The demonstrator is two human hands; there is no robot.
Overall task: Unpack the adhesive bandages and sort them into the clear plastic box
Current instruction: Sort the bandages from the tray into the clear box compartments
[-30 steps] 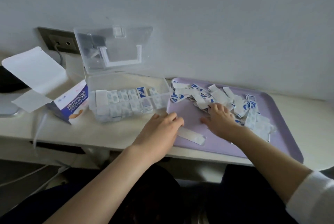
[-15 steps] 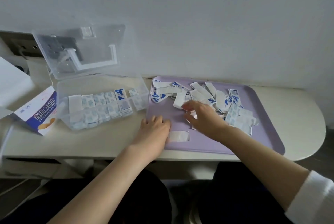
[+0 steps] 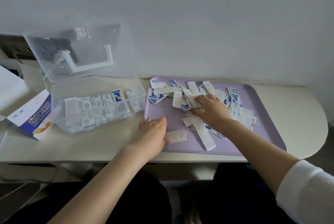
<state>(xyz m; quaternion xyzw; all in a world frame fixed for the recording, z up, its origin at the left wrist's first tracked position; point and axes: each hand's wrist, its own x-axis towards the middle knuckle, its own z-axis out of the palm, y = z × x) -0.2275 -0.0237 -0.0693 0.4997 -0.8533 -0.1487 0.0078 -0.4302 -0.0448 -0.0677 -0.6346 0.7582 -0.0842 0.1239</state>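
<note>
a pale surface [image 3: 108,144] runs along a grey wall, its 3 o'clock end rounded. on its 3 o'clock half lies a lilac tray [image 3: 267,133], and just beside the tray at 9 o'clock stands the clear plastic box [image 3: 59,115], its lid [image 3: 75,51] thrown back toward 12 o'clock with a white handle showing through. sorted bandages [image 3: 101,108] stand on edge in rows inside the box, filling most of its width; one with a blue print sits toward the 3 o'clock end. at 9 o'clock of the box an opened bandage carton [image 3: 34,120] lies on its side, touching the box wall. the right hand [image 3: 211,108], coming out of a white sleeve [image 3: 307,193], is on the middle of the tray, its grip curled and clamped on a few white strips from the wrapped bandages [image 3: 180,93] that are heaped across the tray's 12 o'clock half. the left hand [image 3: 153,133] rests palm down over the tray's 8 o'clock edge, its grip loose and apart, fingers only lightly bent, the thumb side pressing the end of a single bandage [image 3: 178,136] that lies flat on the tray at 3 o'clock of that hand. one long strip [image 3: 204,133] lies at 5 o'clock of the heap.
</note>
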